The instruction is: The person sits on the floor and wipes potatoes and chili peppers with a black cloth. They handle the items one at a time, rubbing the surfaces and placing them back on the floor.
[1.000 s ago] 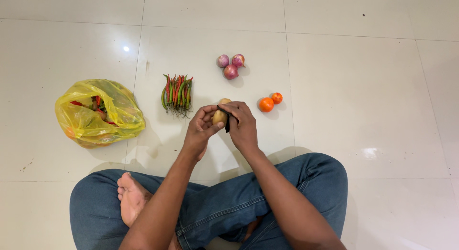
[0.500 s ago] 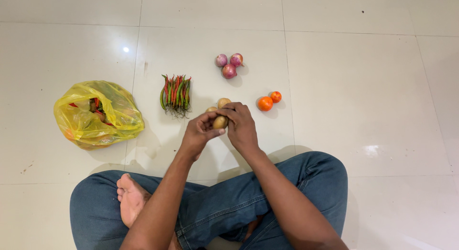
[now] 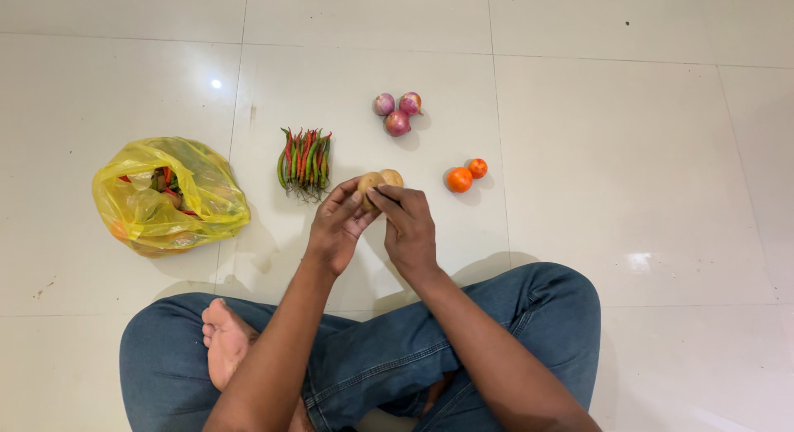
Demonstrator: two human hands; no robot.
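My left hand point(image 3: 335, 225) and right hand point(image 3: 408, 223) meet at the fingertips just above the floor point(image 3: 628, 143), in front of my crossed legs. The left hand is closed on a potato point(image 3: 369, 185), thumb and fingers pinching its near end; the right hand's fingers are drawn together and touch the same potato from the right. I cannot tell whether the right hand grips anything of its own. A second potato point(image 3: 391, 177) lies just beside the first, on its far right side, touching or nearly so.

Open room: bare tile lies wide to the right of the right hand and beyond the onions. Between the hands and my jeans point(image 3: 529, 316) a narrow strip of tile is free.

Against the picture half a second back, the held potato has gone from between both palms up to the far fingertips, level with the lying potato. A second ago a dark object showed in the right hand; it does not show now.

Around: a bundle of chillies point(image 3: 304, 161) near the left hand, a yellow bag point(image 3: 165, 196) well apart further left, three onions point(image 3: 397, 114) ahead, two tomatoes point(image 3: 463, 176) near the right. My bare foot point(image 3: 227, 345) rests on the left knee.
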